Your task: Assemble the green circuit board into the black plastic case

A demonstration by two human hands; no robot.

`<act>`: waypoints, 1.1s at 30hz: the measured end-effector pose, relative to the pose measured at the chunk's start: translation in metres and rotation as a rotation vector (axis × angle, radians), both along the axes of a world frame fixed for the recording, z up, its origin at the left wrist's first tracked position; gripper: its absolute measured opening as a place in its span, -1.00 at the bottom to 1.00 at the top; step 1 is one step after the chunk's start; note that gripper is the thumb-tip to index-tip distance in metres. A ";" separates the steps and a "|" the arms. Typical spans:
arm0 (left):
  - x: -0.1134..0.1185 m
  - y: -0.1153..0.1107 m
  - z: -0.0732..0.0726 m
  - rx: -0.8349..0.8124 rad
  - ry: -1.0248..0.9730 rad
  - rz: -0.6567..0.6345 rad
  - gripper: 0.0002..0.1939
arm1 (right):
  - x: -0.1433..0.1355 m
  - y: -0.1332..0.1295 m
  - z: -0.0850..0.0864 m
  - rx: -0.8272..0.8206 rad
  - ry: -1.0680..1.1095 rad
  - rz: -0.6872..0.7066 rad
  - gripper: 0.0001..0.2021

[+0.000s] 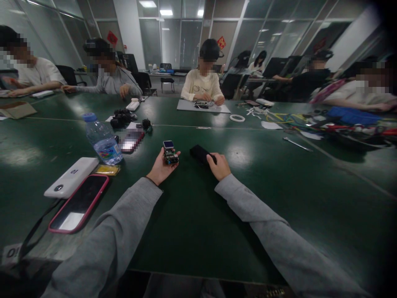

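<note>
My left hand (160, 169) holds a small circuit board (170, 156) with a little screen (168, 144) at its top end, the fingers curled round its sides. To the right, my right hand (220, 166) is closed on the near end of a black oblong object (200, 153) that lies on the green table (186, 223). The board and the black object are apart, with a short gap between them. What the black object is cannot be made out.
At left are a water bottle (104, 142), a white power bank (72, 177), a pink-edged phone (79, 203) and a yellow packet (107, 170). Cables (347, 128) and a metal tool (297, 144) lie at right. Across the table, a person works over a grey mat (186, 106).
</note>
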State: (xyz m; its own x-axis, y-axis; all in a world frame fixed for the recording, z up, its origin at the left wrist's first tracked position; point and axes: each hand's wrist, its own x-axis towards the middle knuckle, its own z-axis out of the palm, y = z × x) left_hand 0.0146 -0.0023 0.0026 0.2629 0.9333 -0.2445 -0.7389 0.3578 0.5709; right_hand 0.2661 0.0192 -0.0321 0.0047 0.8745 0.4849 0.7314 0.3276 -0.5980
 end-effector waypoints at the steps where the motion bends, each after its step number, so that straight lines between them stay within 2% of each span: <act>1: 0.000 0.000 0.001 -0.002 0.001 0.003 -0.59 | 0.001 0.001 -0.001 0.014 -0.014 -0.018 -0.50; 4: 0.001 -0.001 0.002 0.001 0.002 0.007 -0.59 | -0.001 -0.002 0.001 0.083 -0.030 -0.028 -0.51; 8: 0.000 -0.001 0.000 0.006 -0.002 0.009 -0.59 | -0.010 -0.013 0.009 0.185 -0.227 0.091 -0.45; 10: 0.000 0.000 -0.001 0.008 -0.010 0.007 -0.59 | -0.013 -0.017 0.011 0.196 -0.299 0.134 -0.52; 14: -0.001 0.001 -0.002 0.010 -0.013 0.009 -0.58 | -0.008 -0.009 0.007 0.136 -0.150 0.119 -0.62; 17: 0.000 0.000 -0.001 0.003 -0.006 0.009 -0.58 | 0.000 -0.002 0.002 0.053 0.002 0.050 -0.58; 19: 0.000 0.000 -0.001 0.000 -0.007 0.009 -0.58 | 0.002 -0.001 0.002 0.070 0.047 0.006 -0.54; 23: -0.001 0.000 -0.002 0.009 -0.009 0.002 -0.58 | -0.004 -0.005 0.002 0.155 -0.032 0.023 -0.38; 26: -0.002 0.000 -0.003 0.025 -0.003 -0.001 -0.59 | -0.001 -0.010 0.001 0.121 -0.124 0.110 -0.40; 29: -0.001 -0.002 -0.003 0.028 -0.001 0.001 -0.60 | 0.036 -0.029 -0.001 0.096 -0.144 0.121 -0.43; 31: -0.001 -0.002 -0.002 0.023 -0.007 0.006 -0.60 | 0.081 -0.057 0.001 0.090 -0.162 0.065 -0.41; 33: -0.001 -0.002 -0.001 0.016 -0.018 0.009 -0.59 | 0.133 -0.094 0.011 0.071 -0.197 -0.055 -0.39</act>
State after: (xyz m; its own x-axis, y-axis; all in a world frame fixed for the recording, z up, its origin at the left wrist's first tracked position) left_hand 0.0137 -0.0047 0.0012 0.2586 0.9395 -0.2249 -0.7526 0.3418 0.5628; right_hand 0.3995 -0.0745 -0.0215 -0.0498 0.8390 0.5419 0.8498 0.3207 -0.4184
